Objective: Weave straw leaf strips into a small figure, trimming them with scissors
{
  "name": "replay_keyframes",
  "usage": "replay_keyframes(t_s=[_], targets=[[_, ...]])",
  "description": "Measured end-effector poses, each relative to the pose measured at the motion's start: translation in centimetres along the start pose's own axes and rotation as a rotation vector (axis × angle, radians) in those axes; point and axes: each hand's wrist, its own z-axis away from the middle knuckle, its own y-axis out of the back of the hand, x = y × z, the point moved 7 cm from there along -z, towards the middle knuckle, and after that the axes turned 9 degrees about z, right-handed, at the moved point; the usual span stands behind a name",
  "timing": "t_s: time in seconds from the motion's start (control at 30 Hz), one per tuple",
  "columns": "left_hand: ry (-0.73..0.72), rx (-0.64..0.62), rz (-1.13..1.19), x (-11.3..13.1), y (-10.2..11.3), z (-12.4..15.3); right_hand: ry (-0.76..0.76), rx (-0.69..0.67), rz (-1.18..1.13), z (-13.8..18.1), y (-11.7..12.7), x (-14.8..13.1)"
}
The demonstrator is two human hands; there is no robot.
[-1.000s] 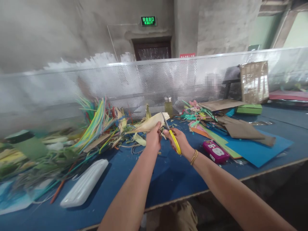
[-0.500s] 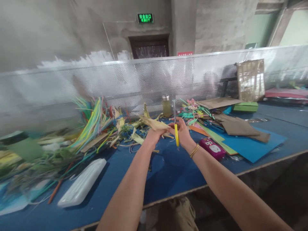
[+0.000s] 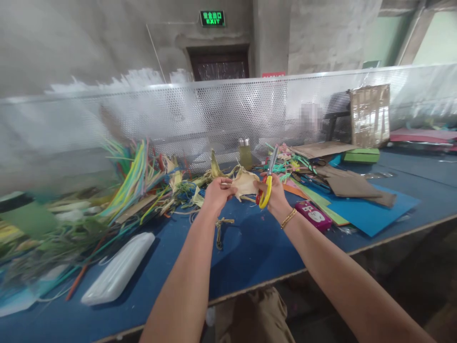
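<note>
My left hand is closed on a pale yellow dried leaf piece, held above the blue table. Just to its right, my right hand grips yellow-handled scissors with the blades pointing up and away, beside the leaf. A gold bracelet sits on my right wrist. A small knotted strip lies on the table below my left hand.
A heap of coloured strips and leaves lies at the left. A white plastic case sits front left. A pink box, blue and brown paper sheets and a small bottle lie to the right and behind. A perforated metal screen backs the table.
The leaf piece has been turned and bunched between my hands. The scissors swung from pointing left to upright, then tilted right. A knotted strip now lies on the table.
</note>
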Motion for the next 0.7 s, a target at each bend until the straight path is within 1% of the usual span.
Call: replay_keyframes(t_s=[0.2,0.3,0.43,0.53,0.6,0.7], targets=[[0.056,-0.079,-0.106,-0.2,-0.2,0.1,0.028,0.038,0.072,0.2,0.4,-0.6],[0.030,-0.115,-0.184,-0.2,-0.1,-0.1,0.059,0.061,0.096,0.2,0.5,-1.2],[-0.027,-0.103,-0.249,-0.2,0.2,-0.4,0.061,0.080,0.124,0.1,0.7,-1.4],[-0.058,-0.082,-0.292,-0.3,-0.1,-0.3,0.042,0.055,0.171,0.0,0.6,-0.8],[-0.051,-0.088,-0.289,-0.6,-0.5,-0.1,0.040,0.025,0.221,-0.1,0.4,-0.3],[-0.046,-0.102,-0.229,-1.1,-1.1,-0.1,0.095,-0.049,0.343,-0.3,0.0,0.3]])
